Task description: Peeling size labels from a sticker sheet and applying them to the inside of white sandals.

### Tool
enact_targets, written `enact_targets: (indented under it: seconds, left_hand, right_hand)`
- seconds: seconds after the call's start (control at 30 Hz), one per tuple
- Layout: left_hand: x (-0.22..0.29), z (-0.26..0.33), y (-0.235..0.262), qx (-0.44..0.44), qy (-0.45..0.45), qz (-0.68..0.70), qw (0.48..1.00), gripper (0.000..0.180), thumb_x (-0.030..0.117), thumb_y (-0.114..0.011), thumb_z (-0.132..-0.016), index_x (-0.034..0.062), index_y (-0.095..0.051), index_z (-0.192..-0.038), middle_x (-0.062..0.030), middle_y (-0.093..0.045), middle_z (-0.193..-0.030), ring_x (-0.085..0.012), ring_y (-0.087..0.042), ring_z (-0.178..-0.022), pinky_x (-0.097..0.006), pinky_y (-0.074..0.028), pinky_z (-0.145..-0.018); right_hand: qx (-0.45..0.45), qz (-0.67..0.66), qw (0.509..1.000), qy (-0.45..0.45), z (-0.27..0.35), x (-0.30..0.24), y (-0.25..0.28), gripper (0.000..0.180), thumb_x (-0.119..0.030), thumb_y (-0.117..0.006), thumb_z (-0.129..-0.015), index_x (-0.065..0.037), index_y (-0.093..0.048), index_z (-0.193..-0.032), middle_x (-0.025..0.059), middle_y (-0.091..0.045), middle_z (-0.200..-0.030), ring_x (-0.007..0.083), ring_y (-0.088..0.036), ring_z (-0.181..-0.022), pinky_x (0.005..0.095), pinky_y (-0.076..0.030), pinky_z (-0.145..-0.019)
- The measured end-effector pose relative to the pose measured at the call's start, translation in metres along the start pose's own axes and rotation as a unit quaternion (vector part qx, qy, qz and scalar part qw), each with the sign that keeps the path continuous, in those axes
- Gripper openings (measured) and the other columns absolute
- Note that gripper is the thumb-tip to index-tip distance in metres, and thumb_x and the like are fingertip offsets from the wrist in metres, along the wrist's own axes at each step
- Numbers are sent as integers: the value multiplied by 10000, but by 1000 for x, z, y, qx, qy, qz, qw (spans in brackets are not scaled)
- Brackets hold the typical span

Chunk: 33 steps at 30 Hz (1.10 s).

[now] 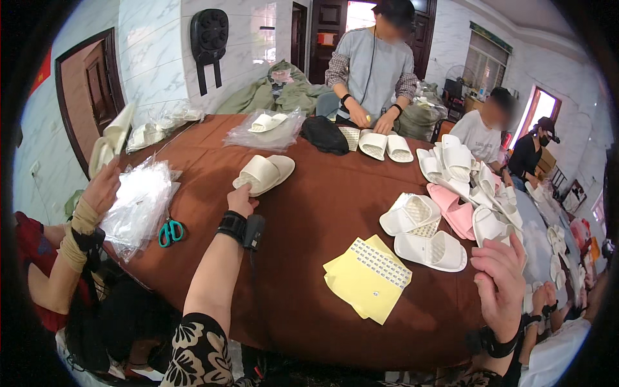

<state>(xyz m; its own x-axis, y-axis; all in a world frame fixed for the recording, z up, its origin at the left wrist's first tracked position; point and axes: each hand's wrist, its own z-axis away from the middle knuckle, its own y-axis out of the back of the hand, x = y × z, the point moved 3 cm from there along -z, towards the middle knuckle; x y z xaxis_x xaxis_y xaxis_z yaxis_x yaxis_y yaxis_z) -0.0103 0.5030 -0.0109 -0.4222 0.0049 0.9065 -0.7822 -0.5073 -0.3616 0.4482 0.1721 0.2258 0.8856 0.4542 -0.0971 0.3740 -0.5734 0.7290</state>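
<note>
A pair of white slippers (265, 173) lies left of the middle of the brown-covered table. My left hand (242, 201) reaches to the near end of one, its fingers closed on the edge. On the right, my right hand (501, 277) is raised with its fingers bent and apart, holding nothing I can see. Just beyond it lies a heap of white slippers (456, 158), with a pink slipper (452, 209) among them. Two white slippers (431, 250) rest left of that hand. Between my hands are yellow sticker sheets (369, 284) with rows of small labels.
Teal-handled scissors (171, 233) and clear plastic bags (138, 203) lie at the left. A person there holds slippers (111, 142). Across the table (303, 226), a standing person handles white slippers (385, 146) beside a black cloth item (325, 134). Other people work along the right.
</note>
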Motion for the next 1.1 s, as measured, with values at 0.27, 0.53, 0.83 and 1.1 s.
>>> enact_targets:
  seconds: [0.27, 0.53, 0.83, 1.1]
  left_hand:
    - [-15, -20, 11, 0, -34, 105, 994, 349, -17, -498, -823, -41, -525, -1170, -190, -590, -1117, -323, -622, -961, -480, -546, -752]
    - [31, 63, 18, -137, -21, 126, 982, 303, 18, -515, -875, -27, -499, -1174, -165, -592, -1112, -300, -607, -967, -474, -516, -845]
    - [54, 205, 17, -264, -17, 54, 963, 163, 24, -512, -896, -1, -512, -1058, -131, -607, -1113, -258, -607, -1027, -448, -512, -871]
    - [33, 251, 47, -244, -20, 63, 968, 150, 49, -506, -926, -4, -517, -1065, -128, -611, -1136, -231, -602, -1053, -399, -480, -929]
  right_hand:
    - [-20, 31, 998, -41, 11, 2, 9, 138, -56, -625, -779, -60, -642, -917, 74, -670, -987, 280, -601, -1038, 506, -236, -1105]
    - [-48, -75, 995, -32, -10, 32, -30, 241, 3, -594, -811, -18, -616, -1050, 104, -664, -1034, 284, -615, -1023, 442, -375, -1016]
    - [-219, -514, 807, -193, -37, 42, -184, 488, -238, -515, -972, 10, -391, -1374, 100, -570, -1212, 163, -584, -1056, 285, -484, -847]
    - [-216, -645, 697, -228, -37, 13, -213, 401, -319, -497, -963, 20, -533, -1176, 69, -614, -1056, 129, -606, -923, 282, -518, -742]
